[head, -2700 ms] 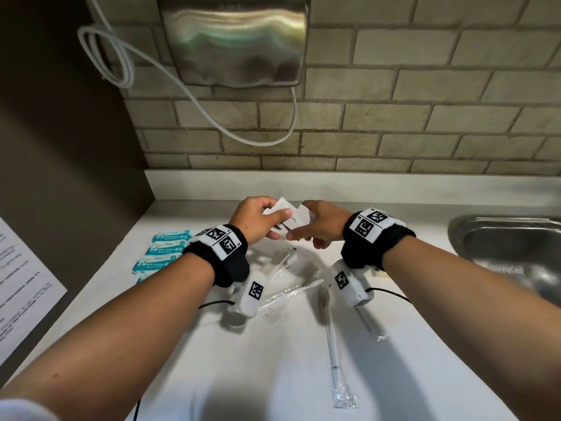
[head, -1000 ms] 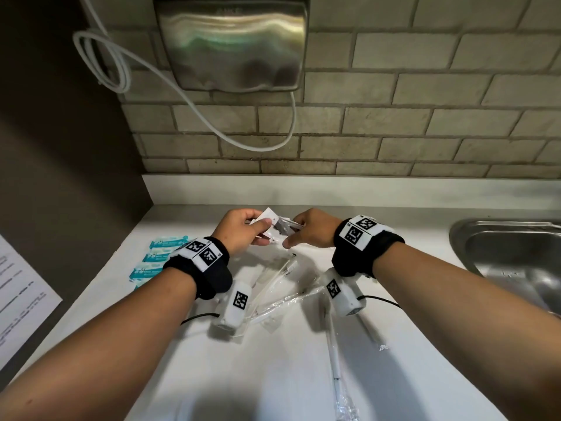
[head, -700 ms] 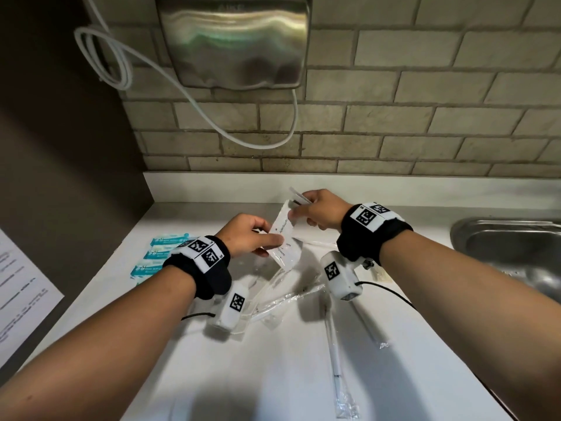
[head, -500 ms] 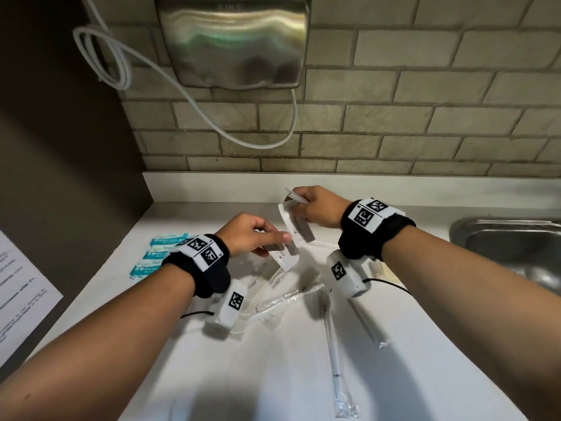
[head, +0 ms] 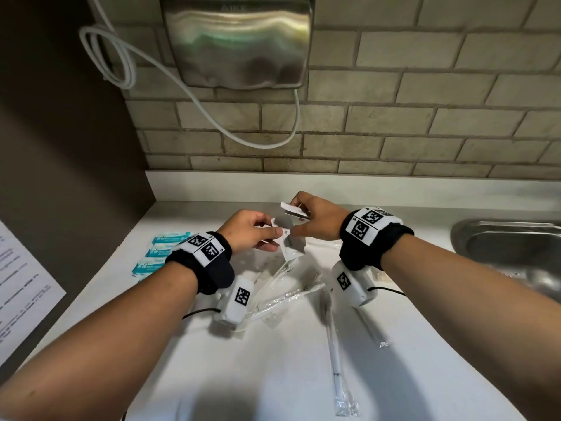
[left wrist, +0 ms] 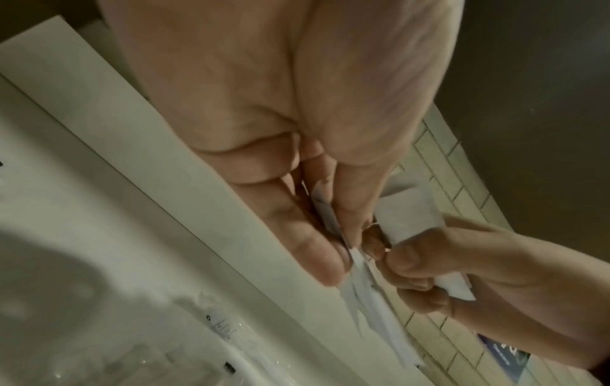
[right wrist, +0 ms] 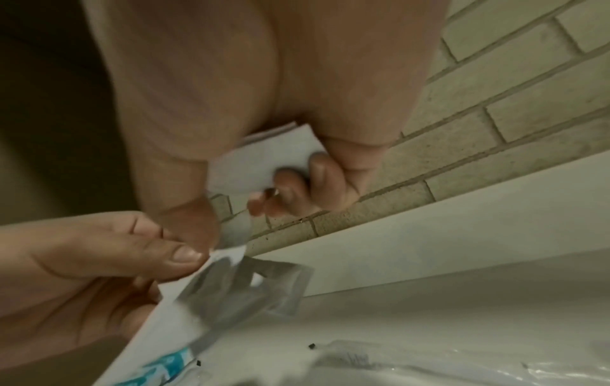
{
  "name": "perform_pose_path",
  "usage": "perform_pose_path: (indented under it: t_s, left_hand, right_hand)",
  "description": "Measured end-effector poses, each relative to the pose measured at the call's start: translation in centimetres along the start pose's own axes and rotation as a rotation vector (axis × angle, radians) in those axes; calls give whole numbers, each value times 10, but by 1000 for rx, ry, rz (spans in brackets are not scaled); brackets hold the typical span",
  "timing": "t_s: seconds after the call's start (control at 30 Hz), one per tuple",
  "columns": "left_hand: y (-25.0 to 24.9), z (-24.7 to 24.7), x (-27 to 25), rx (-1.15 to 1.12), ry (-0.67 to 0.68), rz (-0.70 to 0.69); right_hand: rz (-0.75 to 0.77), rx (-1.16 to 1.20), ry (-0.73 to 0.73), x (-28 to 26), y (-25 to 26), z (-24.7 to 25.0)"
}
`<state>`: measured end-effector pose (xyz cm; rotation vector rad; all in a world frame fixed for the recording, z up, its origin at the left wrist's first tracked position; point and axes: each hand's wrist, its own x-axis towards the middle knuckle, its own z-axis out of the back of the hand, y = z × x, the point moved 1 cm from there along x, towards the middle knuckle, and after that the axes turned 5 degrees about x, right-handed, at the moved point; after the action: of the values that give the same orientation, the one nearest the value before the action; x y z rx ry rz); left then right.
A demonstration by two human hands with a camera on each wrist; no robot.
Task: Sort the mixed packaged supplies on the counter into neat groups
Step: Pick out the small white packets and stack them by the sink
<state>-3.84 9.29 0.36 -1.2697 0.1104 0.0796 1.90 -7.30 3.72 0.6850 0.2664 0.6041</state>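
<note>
Above the white desk (head: 212,375), the left hand (head: 246,230) pinches a flat white packet (head: 291,247) at its top edge. Just beside it, the right hand (head: 315,220) grips folded white packets (head: 293,209) and also pinches that packet's top. Clear-wrapped sticks (head: 334,344) lie below both hands; teal packets (head: 158,253) lie left of the left hand.

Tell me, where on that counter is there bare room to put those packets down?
Bare counter shows near the front edge, left of the long wrapped stick. Another free strip runs between the teal packets and the left hand. Under both wrists it is crowded with clear wrappers.
</note>
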Motion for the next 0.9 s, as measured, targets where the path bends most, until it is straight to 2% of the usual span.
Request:
perform_pose_path:
  t_s: [0.17, 0.3, 0.43, 0.53, 0.7, 0.8, 0.9]
  left_hand:
    - [-3, -2, 3, -65, -112, -10]
    - [-8, -7, 6, -149, -179, -4]
    - [-13, -9, 3, -190, -98, -5]
    - [-15, -9, 0, -185, -26, 0]
    - [-16, -11, -6, -138, 71, 4]
    - [-17, -19, -7, -16, 121, 16]
    - [-20, -30, -5, 195, 110, 29]
  right_hand:
    - [-5, -37, 38, -6, -2, -8]
    - [-8, -101, 1, -4, -4, -19]
    - [-71, -163, -38, -2, -4, -19]
    - [-119, -312, 30, -1, -3, -18]
    - [-78, -427, 1, -4, -4, -17]
    - [-74, -524, 39, -9, -3, -16]
    - [-105, -597, 84, -15, -7, -17]
